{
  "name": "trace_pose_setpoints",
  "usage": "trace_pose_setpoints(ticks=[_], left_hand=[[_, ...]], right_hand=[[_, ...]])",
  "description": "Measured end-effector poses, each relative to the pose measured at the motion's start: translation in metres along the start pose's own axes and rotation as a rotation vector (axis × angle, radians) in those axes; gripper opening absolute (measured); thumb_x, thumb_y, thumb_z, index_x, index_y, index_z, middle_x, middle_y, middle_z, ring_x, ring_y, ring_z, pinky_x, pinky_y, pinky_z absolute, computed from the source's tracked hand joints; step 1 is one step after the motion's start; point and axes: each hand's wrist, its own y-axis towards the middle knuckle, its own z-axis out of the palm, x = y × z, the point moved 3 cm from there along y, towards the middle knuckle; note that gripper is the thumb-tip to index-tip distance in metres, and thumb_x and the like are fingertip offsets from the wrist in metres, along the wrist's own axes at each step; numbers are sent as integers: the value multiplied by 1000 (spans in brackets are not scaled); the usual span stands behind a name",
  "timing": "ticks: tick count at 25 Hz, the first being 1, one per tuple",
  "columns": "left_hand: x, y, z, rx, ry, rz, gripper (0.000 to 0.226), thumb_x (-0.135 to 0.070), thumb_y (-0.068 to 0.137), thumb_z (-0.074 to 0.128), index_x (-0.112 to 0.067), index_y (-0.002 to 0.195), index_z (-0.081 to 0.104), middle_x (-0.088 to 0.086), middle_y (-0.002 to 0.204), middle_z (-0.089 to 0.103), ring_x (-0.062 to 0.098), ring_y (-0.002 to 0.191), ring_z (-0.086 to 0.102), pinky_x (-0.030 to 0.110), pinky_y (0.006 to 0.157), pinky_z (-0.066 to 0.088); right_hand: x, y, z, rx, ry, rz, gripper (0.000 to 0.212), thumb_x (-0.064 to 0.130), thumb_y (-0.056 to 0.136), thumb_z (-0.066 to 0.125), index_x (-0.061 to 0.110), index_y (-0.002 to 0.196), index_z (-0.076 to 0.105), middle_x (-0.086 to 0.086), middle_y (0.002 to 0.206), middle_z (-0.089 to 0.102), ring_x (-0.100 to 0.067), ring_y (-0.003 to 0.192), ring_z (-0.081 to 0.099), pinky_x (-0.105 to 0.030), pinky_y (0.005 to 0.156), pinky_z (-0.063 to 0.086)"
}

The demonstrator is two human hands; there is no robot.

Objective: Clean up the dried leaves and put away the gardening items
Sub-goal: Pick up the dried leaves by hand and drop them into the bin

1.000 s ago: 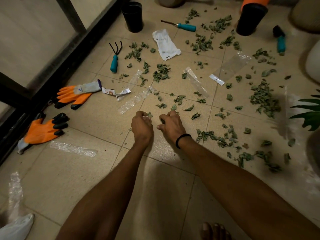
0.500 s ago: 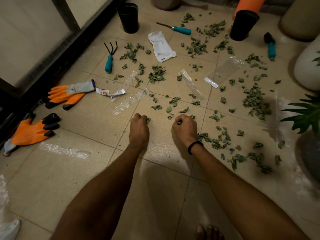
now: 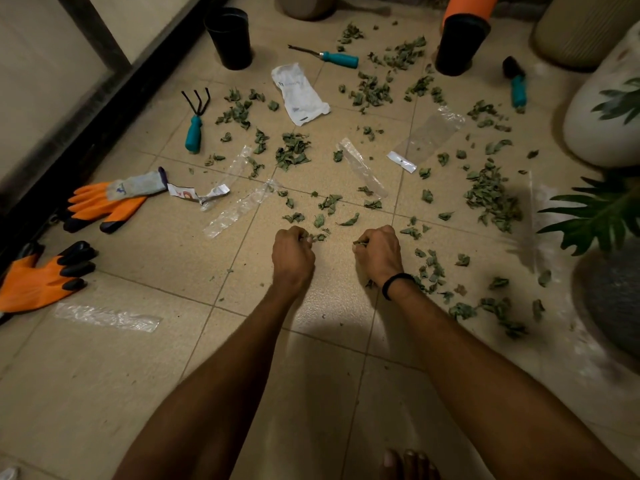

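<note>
Dried green leaves (image 3: 491,197) lie scattered over the tiled floor, thickest at the right and far middle. My left hand (image 3: 292,256) is curled low on the floor, gripping dried leaves that stick out at its fingertips. My right hand (image 3: 379,252), with a black band at the wrist, is curled too and pinches a leaf at its thumb side. A teal-handled hand rake (image 3: 194,128) lies at the left. A teal-handled tool (image 3: 327,57) and a teal trowel (image 3: 516,83) lie further back. Two orange gloves (image 3: 104,202) (image 3: 45,277) rest by the left wall.
Two black pots (image 3: 230,38) (image 3: 460,43) stand at the back. A white packet (image 3: 301,93) and several clear plastic wrappers (image 3: 239,207) litter the floor. A white planter (image 3: 604,116) and a leafy plant (image 3: 602,211) crowd the right side. My toes (image 3: 407,464) show at the bottom.
Both hands pulled back toward me and moved apart, each staying curled on picked-up leaves. The view shifted slightly with my head.
</note>
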Motion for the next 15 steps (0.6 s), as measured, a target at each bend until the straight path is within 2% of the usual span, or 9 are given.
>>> trace_pose_setpoints(ticks=[2,3,5,7,10,13,15], left_hand=[[-12,2,9,90,67,27,51,-18,97,61,-13,144,42,16,137,45,27,114,53,33,92,49],[-17,3,12,124,106,52,64,-18,96,63,-17,151,31,18,145,36,30,119,48,38,97,48],[-25,8,18,186,202,97,73,-20,97,63,-24,155,19,18,154,23,36,128,39,45,100,45],[-25,12,22,226,320,131,64,-24,99,59,-24,153,26,17,153,25,36,129,37,45,98,46],[-21,7,24,169,387,245,29,-27,101,56,-16,128,55,13,130,47,28,115,47,37,89,52],[-22,-1,24,87,332,305,19,-25,102,53,-11,102,67,8,101,53,17,90,48,28,70,46],[-21,0,23,57,278,224,22,-23,102,53,-10,94,69,6,96,54,14,82,48,24,66,37]], right_hand=[[2,8,-8,-28,45,-2,16,15,92,65,4,103,70,-13,115,53,-22,98,53,-20,83,39],[4,14,-11,-40,42,-20,19,15,91,65,3,106,70,-15,114,56,-25,103,55,-23,87,40],[12,28,-16,-44,1,-63,22,14,90,64,2,109,70,-16,113,62,-29,108,57,-28,90,43],[23,39,-16,-11,-43,-97,24,12,91,63,3,112,68,-17,114,63,-31,110,57,-29,90,44],[32,46,-2,77,-51,-120,32,11,93,60,8,125,62,-18,125,56,-33,117,53,-28,91,41],[34,44,13,112,-144,-179,24,13,95,53,7,115,66,-19,123,56,-35,114,53,-33,91,43],[36,48,12,67,-105,-132,19,11,93,56,4,102,71,-17,112,62,-32,104,59,-30,82,45]])
